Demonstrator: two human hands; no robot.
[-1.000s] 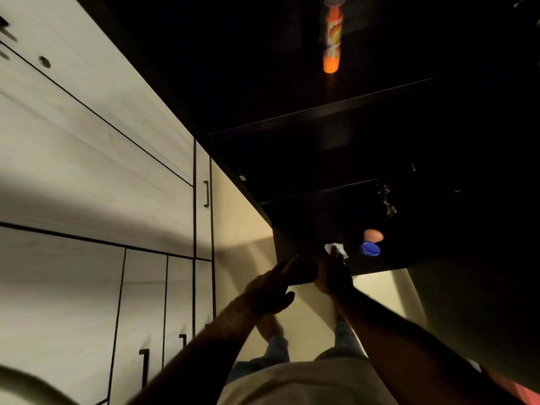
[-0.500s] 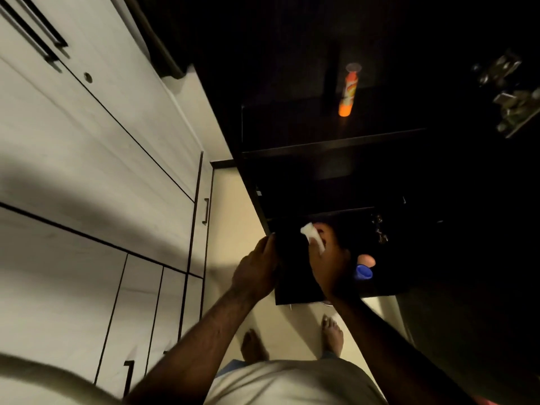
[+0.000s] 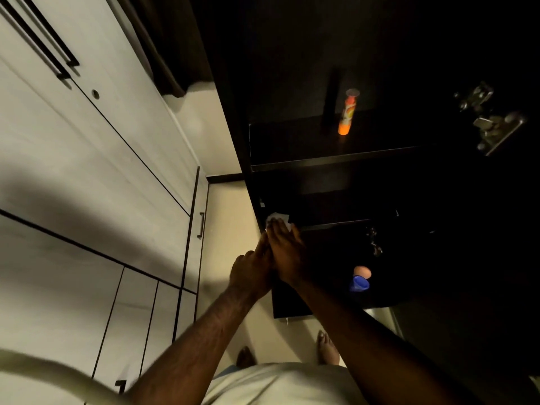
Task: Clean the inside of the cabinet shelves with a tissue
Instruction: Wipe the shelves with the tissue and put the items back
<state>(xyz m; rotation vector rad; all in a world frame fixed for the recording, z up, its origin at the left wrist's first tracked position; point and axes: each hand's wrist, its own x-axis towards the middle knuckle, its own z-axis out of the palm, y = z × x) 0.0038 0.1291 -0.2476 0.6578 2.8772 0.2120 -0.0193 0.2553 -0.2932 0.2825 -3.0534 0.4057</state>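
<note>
Wiping is the step in hand: near the middle of the frame the right hand [image 3: 287, 252] presses a white tissue [image 3: 277, 219] against the left end of a dark cabinet shelf [image 3: 336, 225], fingers laid close together and flat over the paper, so only its upper edge shows. The left hand [image 3: 248, 274] sits just beside and below it, fingers curled on the cabinet's front edge, apparently steadying; what exactly they grip cannot be made out in the gloom. Judging from the task, the next move calls for a firm sweep rightward along the shelf, stopping short of the blue cap [image 3: 360, 283] and pinkish object [image 3: 362, 271] lower right. An orange spray can [image 3: 346, 115] stands on a higher shelf at the upper middle, a metal hinge [image 3: 493, 121] at the upper right. Compared with half a second ago, the tissue has gone from pinched upright between the fingers to pressed flat under them, and the hand has moved up toward the shelf edge.
</note>
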